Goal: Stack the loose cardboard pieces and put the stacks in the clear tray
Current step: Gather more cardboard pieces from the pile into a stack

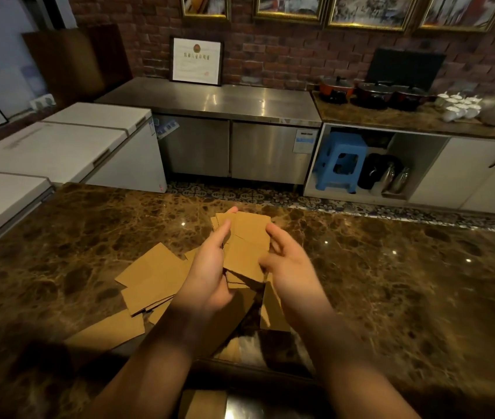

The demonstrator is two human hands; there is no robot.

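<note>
Brown marble counter facing a brick wall and steel cabinet. Left hand and right hand grasp 1 cardboard stack above loose cardboard pieces lying on the counter.

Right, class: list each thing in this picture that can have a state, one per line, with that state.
left hand: grip shut on the held cardboard stack
right hand: fingers curled against the stack's right edge
held cardboard stack: lifted off the counter, edges uneven
loose cardboard pieces: lying flat, overlapping, unstacked
steel cabinet doors: closed
chest freezer lids: closed
red pots: lidded
</note>
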